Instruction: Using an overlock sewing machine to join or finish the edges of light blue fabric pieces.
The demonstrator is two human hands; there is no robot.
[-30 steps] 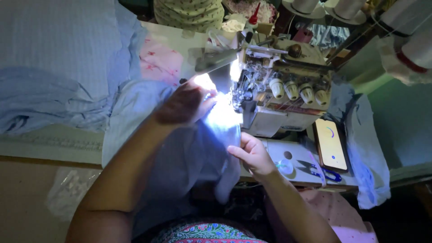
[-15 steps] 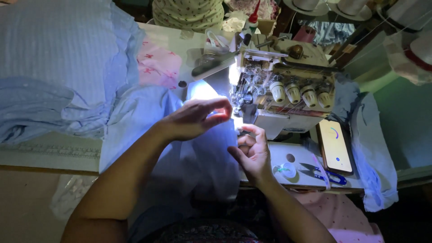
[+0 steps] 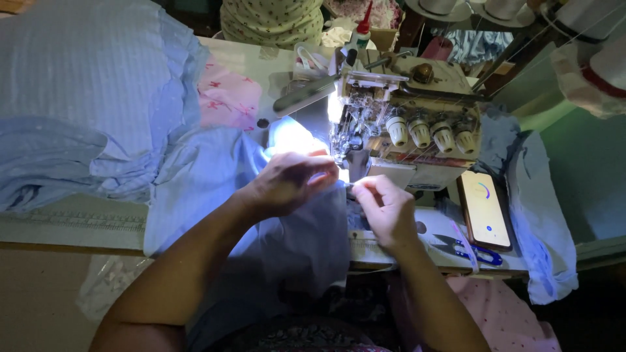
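One long counter [image 3: 72, 225] fills the view, and one big pile of blue cloth [image 3: 85, 98] lies on its left part. One more piece of blue cloth [image 3: 306, 241] lies in the middle, running from the counter's near edge up to the sewing machine [image 3: 407, 140]. There is one sewing machine, cream coloured, with four round knobs [image 3: 427, 133] in a row on its front (a small bright lamp shines on the cloth just left of it).

The person has two hands at work. The left hand [image 3: 287, 182] lies on the blue cloth right in front of the machine, fingers curled down, pressing the cloth flat. The right hand [image 3: 385, 208] sits just beside it, with thumb and finger pinched shut at the cloth's edge next to the machine; what is between the fingertips is too small to tell, maybe a thread or the edge itself.

One phone [image 3: 484, 210] with a lit screen lies to the right of the machine. One pair of small snips [image 3: 466, 248] with blue handles lies just below the phone. One small bottle [image 3: 362, 29] with a red tip stands behind the machine.
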